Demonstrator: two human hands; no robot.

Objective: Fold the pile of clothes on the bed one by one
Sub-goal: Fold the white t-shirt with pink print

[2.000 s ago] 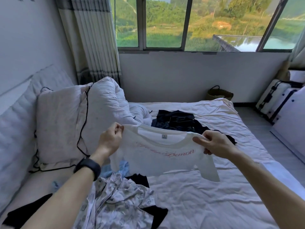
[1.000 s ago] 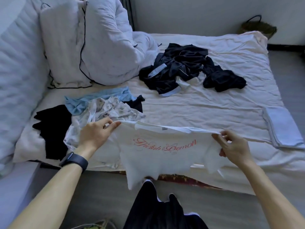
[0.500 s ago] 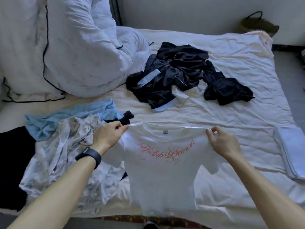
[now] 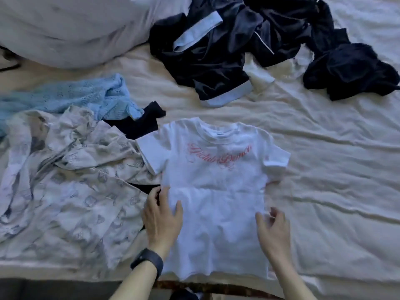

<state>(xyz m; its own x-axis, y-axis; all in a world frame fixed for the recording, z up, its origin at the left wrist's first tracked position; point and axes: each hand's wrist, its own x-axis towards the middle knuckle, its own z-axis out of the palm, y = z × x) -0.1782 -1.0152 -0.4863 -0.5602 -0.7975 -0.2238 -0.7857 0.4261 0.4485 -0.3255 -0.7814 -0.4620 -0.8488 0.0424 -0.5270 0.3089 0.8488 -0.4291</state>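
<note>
white T-shirt (image 4: 216, 191) flat on bed (image 4: 324, 169), left hand (image 4: 161, 217), right hand (image 4: 273, 230) resting on its sides

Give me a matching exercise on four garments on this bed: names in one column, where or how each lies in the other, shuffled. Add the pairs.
1. white T-shirt
2. light blue knit
3. grey patterned garment
4. dark pile with pale blue cuffs

A. crumpled at the far side of the bed
B. spread flat, print up, at the near edge
C. bunched at the left, beyond the patterned one
D. crumpled left of the T-shirt, under its sleeve

Pairs: 1-B, 2-C, 3-D, 4-A.
</note>
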